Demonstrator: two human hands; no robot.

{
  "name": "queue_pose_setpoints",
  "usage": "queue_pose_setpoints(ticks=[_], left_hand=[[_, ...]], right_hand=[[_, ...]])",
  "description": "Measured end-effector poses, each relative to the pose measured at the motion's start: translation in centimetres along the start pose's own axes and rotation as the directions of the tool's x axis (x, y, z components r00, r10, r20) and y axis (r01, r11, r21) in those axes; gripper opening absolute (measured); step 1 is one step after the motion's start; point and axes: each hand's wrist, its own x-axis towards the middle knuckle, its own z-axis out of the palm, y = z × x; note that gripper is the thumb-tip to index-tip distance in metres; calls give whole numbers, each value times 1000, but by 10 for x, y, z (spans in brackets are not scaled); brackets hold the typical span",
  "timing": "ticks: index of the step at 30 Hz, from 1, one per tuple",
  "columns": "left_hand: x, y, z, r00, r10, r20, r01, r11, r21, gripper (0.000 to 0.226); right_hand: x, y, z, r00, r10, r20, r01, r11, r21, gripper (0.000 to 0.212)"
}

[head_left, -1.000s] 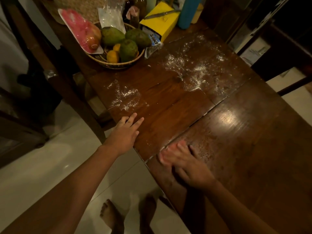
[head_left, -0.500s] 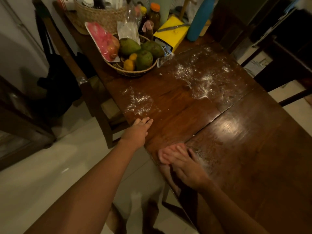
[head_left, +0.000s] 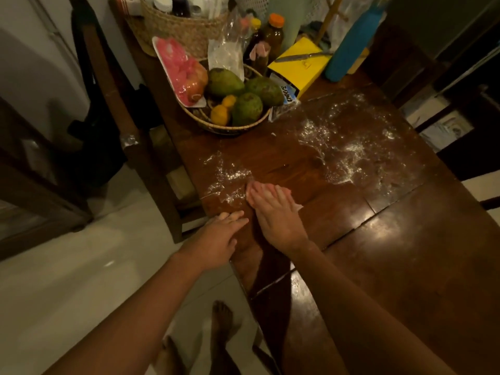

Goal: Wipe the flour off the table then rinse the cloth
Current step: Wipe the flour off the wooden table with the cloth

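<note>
- Now, at the left, the left hand point(head_left: 219, 236) lies flat and open on the near edge of the table point(head_left: 405, 266), fingers spread and holding nothing; compared with 1 second ago it sits closer to the right hand, the 2 almost side by side.
- Just right of it, the right hand point(head_left: 273, 215) presses palm-down on the cloth point(head_left: 297, 206), of which only a pale corner shows past the fingers; the hand is flattened over the cloth rather than closed around it.
- Since 0.5 seconds ago this hand has travelled from the bare near panel up to the small flour patch point(head_left: 224, 180), and its fingertips now touch that patch's right-hand margin.
- Judgement: the wiping stroke has reached the first deposit, but little of it appears removed.
- Further right, the large flour patch point(head_left: 346, 155) spreads across the middle of the table, well apart from both hands and apparently unchanged across the 3 views.
- Behind the 2 patches stands the fruit basket point(head_left: 230, 125), near the small patch's far side, so strokes there have limited room.
- Judgement: the task is at an early stage; both patches remain, and rinsing has not begun.
</note>
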Motion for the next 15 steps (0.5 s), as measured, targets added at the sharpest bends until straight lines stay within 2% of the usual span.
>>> queue_pose_setpoints(ticks=[1, 3, 6, 8, 10, 15], left_hand=[[2, -4, -6, 1000, -19, -11, 19, 998, -64, 57], [7, -8, -22, 993, -58, -99, 44, 989, -140, 57], [28, -27, -48, 951, -200, -234, 171, 976, -137, 60], [45, -42, -62, 916, -322, -238, 323, 946, -34, 62], [60, -56, -70, 893, -390, -226, 421, 901, 108, 64], [78, -78, -72, 908, -376, -184, 417, 855, 309, 69]], right_hand=[[-3, 0, 4, 997, -82, 10, 82, 997, -1, 55], [-20, 13, 5, 991, -137, -8, 137, 991, 7, 55], [-5, 34, -4, 998, -10, -61, 13, 999, 44, 55], [27, 34, -12, 987, 133, -92, -119, 983, 137, 55], [59, 29, -20, 968, 219, -119, -191, 959, 210, 55], [119, 38, -38, 973, 205, -104, -186, 968, 170, 56]])
